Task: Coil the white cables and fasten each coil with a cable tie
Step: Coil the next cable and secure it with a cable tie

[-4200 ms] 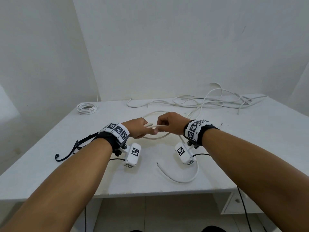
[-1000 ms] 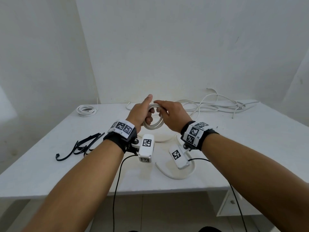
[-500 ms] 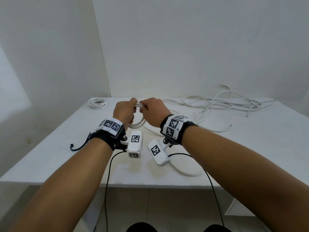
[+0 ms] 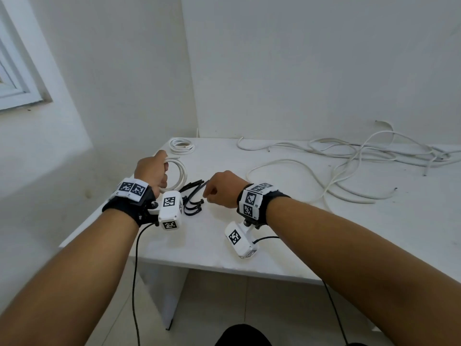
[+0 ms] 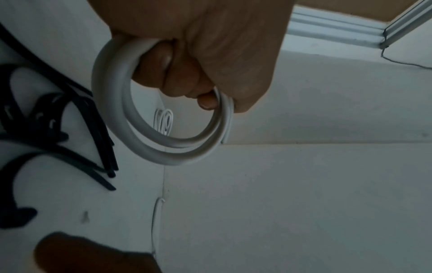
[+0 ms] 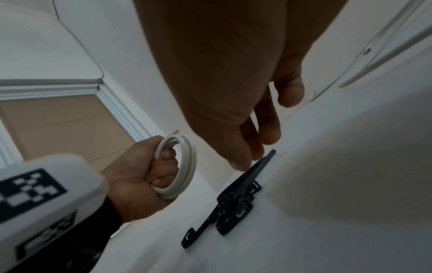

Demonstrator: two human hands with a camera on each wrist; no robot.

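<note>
My left hand is curled tight round a small white cable coil, fingers through its middle, holding it up clear of the table; my right hand reaches down to the black cable ties, fingertips touching the raised end of one tie, though I cannot tell whether they pinch it yet; the ties lie in a loose bunch just beside the held coil, too overlapped to count. One more coiled white cable lies flat near the far left corner, so I count two coils; the loose white cables sprawl tangled across the far right of the table, their number unclear. The table is plain white, pushed into a corner of white walls; a white window frame shows on the left wall; pale floor tiles show beneath the table.
</note>
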